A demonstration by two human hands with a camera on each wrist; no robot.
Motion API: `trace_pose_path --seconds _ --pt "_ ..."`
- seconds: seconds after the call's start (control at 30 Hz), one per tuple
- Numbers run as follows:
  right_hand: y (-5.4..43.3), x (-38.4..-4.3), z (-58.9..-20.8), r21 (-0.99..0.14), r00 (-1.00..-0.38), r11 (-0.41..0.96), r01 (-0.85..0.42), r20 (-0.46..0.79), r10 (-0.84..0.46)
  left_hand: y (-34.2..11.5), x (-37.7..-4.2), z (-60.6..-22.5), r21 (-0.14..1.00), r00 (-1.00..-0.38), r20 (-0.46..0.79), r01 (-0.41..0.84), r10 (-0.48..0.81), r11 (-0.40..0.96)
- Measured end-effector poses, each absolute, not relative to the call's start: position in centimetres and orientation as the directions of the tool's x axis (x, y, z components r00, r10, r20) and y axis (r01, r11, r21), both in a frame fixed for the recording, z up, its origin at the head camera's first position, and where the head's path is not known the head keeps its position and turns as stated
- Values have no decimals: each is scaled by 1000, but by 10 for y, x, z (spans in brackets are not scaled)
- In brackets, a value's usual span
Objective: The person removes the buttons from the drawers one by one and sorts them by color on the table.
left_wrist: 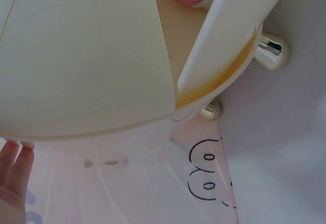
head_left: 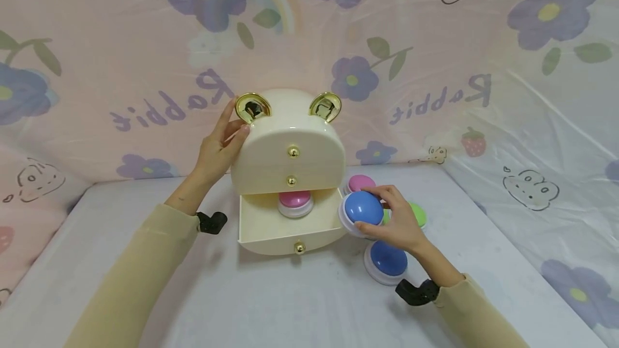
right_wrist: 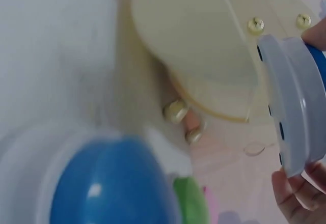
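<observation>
A cream cabinet with gold ears has its bottom drawer pulled out; a pink domed button sits inside near the back. My left hand rests its extended fingers on the cabinet's left side below the ear. In my right hand a blue domed button is gripped by its white rim, lifted just right of the drawer. The right wrist view shows the white base of this button turned toward the drawer, with fingers and thumb at its edges.
A darker blue button lies on the white table below the right hand. A pink button stands by the cabinet's right side, and a green button is partly hidden behind the right hand. Printed cloth hangs behind the table.
</observation>
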State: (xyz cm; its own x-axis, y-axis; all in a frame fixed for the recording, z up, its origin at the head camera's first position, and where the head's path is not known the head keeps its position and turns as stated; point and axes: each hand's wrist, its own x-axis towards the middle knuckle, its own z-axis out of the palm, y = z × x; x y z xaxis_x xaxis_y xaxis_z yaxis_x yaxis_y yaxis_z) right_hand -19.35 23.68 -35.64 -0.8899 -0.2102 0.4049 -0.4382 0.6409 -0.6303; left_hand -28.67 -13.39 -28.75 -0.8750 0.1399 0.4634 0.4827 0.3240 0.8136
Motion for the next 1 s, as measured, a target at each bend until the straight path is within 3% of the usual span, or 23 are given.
trace_pose_path --seconds 1.0 --pt "298 -185 -375 -570 -933 765 -299 343 -109 -134 -286 -286 809 -875 461 482 145 336"
